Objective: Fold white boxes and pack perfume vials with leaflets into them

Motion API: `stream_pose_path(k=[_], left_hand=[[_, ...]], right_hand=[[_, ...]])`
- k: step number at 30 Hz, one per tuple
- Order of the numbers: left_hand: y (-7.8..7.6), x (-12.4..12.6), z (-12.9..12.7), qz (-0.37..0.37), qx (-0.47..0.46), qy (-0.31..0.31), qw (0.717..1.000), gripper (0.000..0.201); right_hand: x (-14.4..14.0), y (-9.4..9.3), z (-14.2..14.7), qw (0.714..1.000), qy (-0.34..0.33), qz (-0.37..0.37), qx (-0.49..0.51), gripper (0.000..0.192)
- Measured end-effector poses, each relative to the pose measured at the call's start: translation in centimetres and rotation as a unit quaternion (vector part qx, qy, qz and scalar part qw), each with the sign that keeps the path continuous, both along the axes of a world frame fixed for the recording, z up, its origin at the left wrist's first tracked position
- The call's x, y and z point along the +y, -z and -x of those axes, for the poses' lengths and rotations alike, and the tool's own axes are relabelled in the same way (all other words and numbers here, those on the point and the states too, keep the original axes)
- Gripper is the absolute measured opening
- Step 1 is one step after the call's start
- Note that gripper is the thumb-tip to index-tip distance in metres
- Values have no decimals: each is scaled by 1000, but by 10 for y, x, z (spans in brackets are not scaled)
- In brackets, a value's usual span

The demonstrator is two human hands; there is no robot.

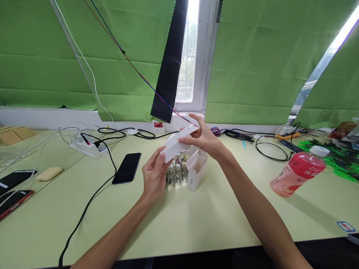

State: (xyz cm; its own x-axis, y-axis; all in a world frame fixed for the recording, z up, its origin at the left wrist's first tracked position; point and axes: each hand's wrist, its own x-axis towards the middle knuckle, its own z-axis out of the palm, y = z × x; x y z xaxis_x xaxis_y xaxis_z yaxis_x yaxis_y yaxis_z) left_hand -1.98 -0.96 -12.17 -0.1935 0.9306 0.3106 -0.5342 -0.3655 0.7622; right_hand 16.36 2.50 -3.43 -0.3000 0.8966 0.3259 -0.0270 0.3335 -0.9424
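I hold a small white box [179,144] above the table [196,220] — my left hand [153,175] pinches its lower end, my right hand [203,140] its upper end; it is tilted. Below it: a cluster of small glass vials [176,172] beside an open white carton [197,170]. Black phone [127,168] to the left, pink bottle [297,170] to the right — well apart.

vials [177,172] partly hidden behind left hand [153,176], label perhaps unreadable

Pale green table [196,220], black phone [127,168], power strip [88,147], open white box [197,170], small bottles [176,172], pink drink bottle [298,170]
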Motion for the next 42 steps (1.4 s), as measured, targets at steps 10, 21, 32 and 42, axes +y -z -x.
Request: stream_pose_path(k=[10, 21, 32, 42], left_hand=[[2, 1, 1, -5, 4, 15, 1000, 36], [2, 0, 1, -18, 18, 27, 999, 36], [7, 2, 0, -22, 35, 20, 999, 50], [1, -4, -3, -11, 39, 31, 999, 53]], right_hand=[[-4, -3, 2, 1000, 8, 4, 19, 106], [-2, 0, 1, 1000, 15, -11, 25, 100], [-2, -3, -1, 999, 26, -22, 17, 98], [-2, -5, -6, 999, 33, -20, 22, 96]])
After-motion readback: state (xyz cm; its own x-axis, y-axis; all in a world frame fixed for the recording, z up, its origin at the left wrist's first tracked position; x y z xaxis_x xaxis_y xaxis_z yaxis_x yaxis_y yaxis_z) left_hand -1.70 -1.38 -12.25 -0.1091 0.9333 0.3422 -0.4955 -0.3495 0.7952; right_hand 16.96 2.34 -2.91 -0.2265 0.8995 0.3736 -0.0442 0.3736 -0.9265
